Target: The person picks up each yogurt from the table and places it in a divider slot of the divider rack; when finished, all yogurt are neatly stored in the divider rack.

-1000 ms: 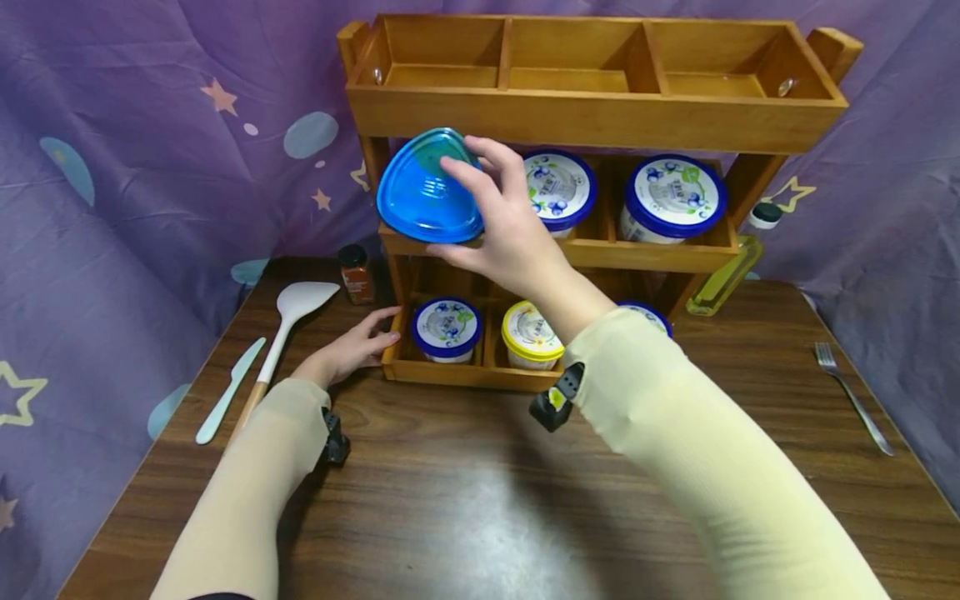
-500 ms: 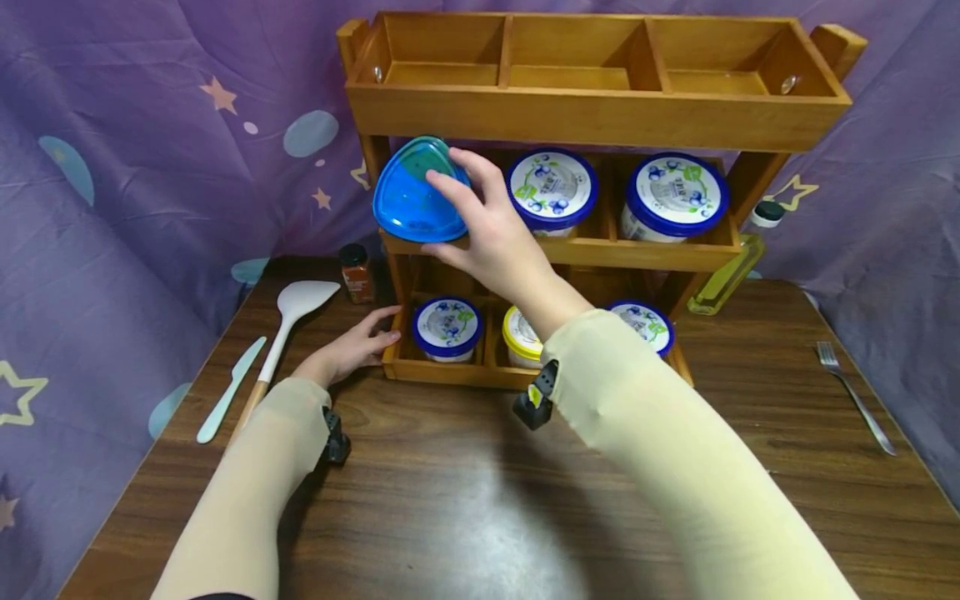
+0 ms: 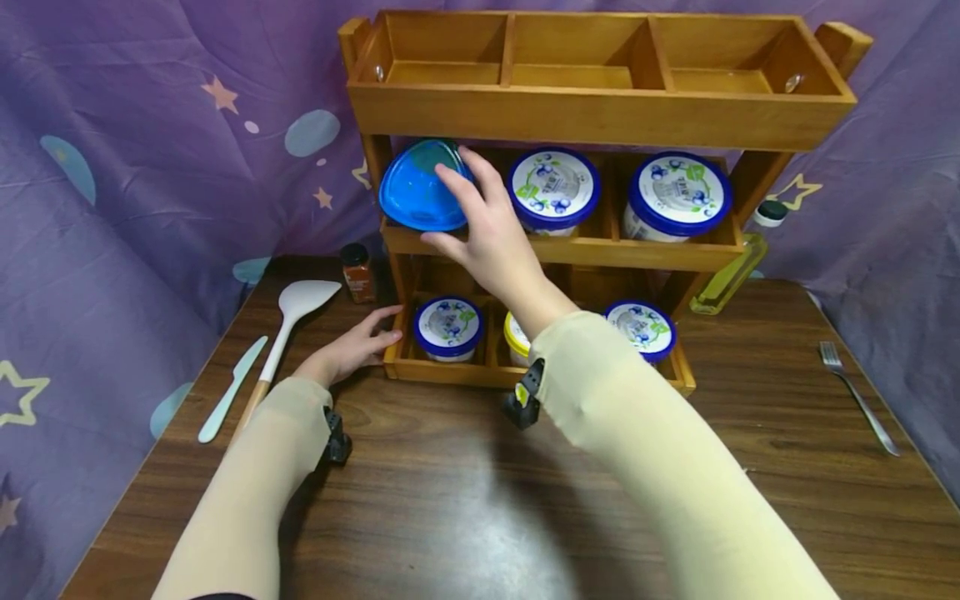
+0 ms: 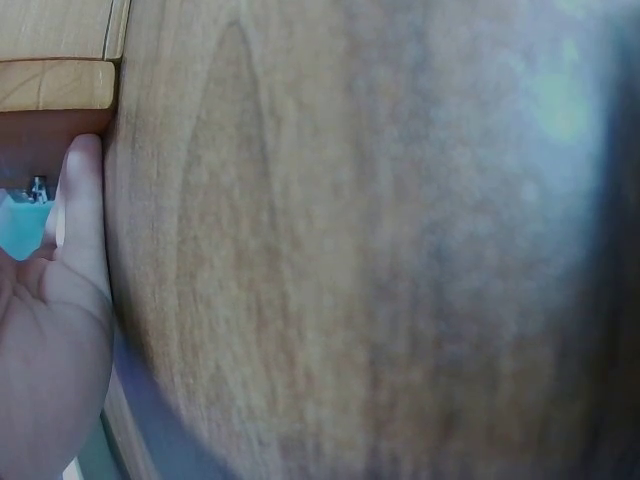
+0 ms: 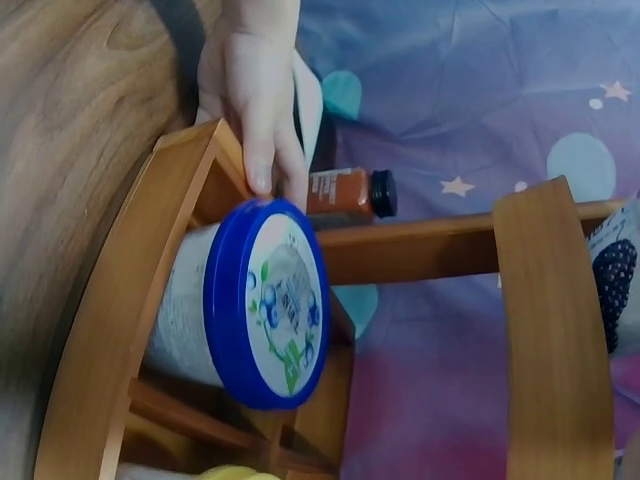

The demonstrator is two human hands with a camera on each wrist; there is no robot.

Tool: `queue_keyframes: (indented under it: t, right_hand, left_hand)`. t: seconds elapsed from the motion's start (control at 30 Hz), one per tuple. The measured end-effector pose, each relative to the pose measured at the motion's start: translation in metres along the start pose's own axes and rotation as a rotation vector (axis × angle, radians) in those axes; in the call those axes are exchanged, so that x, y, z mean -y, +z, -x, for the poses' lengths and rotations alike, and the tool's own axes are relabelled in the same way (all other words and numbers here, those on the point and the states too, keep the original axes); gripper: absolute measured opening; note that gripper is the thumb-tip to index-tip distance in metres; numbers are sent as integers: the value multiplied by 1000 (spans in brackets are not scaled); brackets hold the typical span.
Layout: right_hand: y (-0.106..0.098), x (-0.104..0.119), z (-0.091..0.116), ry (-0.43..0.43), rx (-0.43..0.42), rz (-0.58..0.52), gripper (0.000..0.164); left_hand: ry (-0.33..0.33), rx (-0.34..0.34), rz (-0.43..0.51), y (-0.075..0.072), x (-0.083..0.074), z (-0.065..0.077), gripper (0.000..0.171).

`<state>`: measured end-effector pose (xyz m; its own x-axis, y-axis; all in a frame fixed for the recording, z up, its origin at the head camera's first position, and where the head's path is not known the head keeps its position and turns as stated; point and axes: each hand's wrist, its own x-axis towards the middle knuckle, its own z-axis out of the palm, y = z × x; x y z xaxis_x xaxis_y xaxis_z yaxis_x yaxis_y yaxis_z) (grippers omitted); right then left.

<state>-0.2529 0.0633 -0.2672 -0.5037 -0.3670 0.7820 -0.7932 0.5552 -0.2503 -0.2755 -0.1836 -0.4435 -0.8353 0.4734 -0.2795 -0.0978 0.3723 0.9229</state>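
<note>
My right hand (image 3: pixel 491 229) holds a rounded-triangular blue-lidded tub (image 3: pixel 420 196) at the left compartment of the wooden rack's (image 3: pixel 592 112) middle tier. Thumb and fingers span its right side. In the right wrist view, a berry-printed tub (image 5: pixel 618 275) shows at the right edge, partly cut off. Low on the left, my left hand (image 3: pixel 356 346) rests against the outer side of the bottom tier, fingers fairly straight. Its palm and one finger (image 4: pixel 85 200) lie along the wood in the left wrist view. A round blue-lidded tub (image 5: pixel 285 305) sits just inside that wall.
Two round blueberry tubs (image 3: pixel 555 187) fill the middle tier's other compartments. Below are a yellow-lidded tub (image 3: pixel 517 340) and another blue-lidded tub (image 3: pixel 641 329). A spice jar (image 3: pixel 358 273), white ladle (image 3: pixel 300 300) and pale knife (image 3: pixel 232 390) lie left; an oil bottle (image 3: pixel 731 267) and fork (image 3: pixel 855 396), right.
My right hand has carried the triangular tub left, then back into the middle tier's left compartment. The middle tier's centre tub is now uncovered. My left hand stays put.
</note>
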Motion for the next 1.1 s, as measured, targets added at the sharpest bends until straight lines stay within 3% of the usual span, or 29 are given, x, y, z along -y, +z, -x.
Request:
queue_keyframes:
  t: [0.17, 0.6, 1.1]
  right_hand:
    - [3, 4, -3, 133, 36, 6, 66]
    - [5, 14, -14, 378, 61, 36, 69]
    - [2, 21, -19, 443, 128, 89, 67]
  left_hand:
    - [1, 2, -8, 0, 0, 0, 67]
    - [-6, 8, 5, -2, -4, 0, 66]
    - [12, 8, 1, -1, 0, 1, 65]
